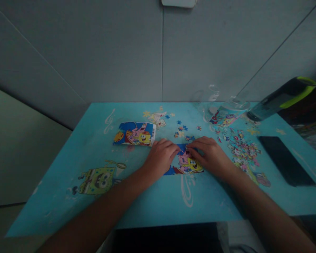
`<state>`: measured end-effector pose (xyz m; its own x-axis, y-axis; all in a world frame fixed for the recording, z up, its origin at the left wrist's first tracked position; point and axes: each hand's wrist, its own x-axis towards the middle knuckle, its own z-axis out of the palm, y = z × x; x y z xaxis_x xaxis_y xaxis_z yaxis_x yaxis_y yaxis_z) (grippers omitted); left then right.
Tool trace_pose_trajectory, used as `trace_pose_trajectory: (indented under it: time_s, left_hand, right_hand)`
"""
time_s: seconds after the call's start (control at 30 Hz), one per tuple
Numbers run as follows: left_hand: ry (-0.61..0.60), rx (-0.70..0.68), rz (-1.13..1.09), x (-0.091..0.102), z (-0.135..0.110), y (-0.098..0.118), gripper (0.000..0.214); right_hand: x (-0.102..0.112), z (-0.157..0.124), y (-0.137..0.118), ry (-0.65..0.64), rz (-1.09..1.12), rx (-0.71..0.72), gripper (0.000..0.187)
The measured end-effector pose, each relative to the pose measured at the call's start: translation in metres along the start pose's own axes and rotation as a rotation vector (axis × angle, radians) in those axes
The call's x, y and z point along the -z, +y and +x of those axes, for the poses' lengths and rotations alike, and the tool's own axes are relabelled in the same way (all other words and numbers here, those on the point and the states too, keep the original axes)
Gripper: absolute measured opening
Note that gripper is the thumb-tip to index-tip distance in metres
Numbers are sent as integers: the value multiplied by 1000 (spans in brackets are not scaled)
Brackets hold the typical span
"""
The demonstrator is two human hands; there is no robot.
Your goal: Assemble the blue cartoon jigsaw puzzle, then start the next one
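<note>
A partly assembled jigsaw puzzle point(183, 168) with a yellow and a pink cartoon figure lies flat on the table between my hands. At its upper left, my left hand point(162, 153) rests with fingers bent together, the fingertips on the puzzle. My right hand point(208, 153) bends in from the other side, thumb and index finger closed at the puzzle's upper edge. The exact piece under the fingertips is hidden. Just beyond my hands are several loose blue and orange jigsaw pieces point(181, 134). A picture packet point(134, 134) with the same cartoon design lies beyond my left hand.
To the right spreads a heap of mixed jigsaw pieces point(243, 151). Behind it stand a clear jar with a cartoon label point(228, 116) and a clear container point(213, 96). A dark bottle point(279, 98) and a black phone point(287, 161) are farther right. A wall point(121, 52) closes the back.
</note>
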<state>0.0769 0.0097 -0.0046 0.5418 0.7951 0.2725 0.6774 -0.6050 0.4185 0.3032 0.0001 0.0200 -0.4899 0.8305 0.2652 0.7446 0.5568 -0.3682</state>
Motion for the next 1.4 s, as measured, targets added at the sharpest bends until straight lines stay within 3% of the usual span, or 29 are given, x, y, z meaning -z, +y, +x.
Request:
trace_pose_trajectory:
  time_s: [0.5, 0.77, 1.13, 1.23, 1.4]
  left_hand:
    - [-13, 4, 83, -1, -2, 2, 15]
    - [-13, 1, 88, 2, -3, 6, 15]
    - [-28, 16, 4, 1, -12, 11, 13]
    - [-5, 26, -59, 5, -15, 11, 16]
    - [71, 10, -81, 12, -17, 3, 15]
  right_hand:
    - [-2, 0, 2, 7, 5, 5, 16]
    - [0, -2, -15, -73, 50, 74, 13]
    - [-8, -1, -15, -68, 137, 139, 11]
    - [0, -1, -9, 20, 128, 67, 11]
    - [11, -3, 22, 260, 26, -204, 13]
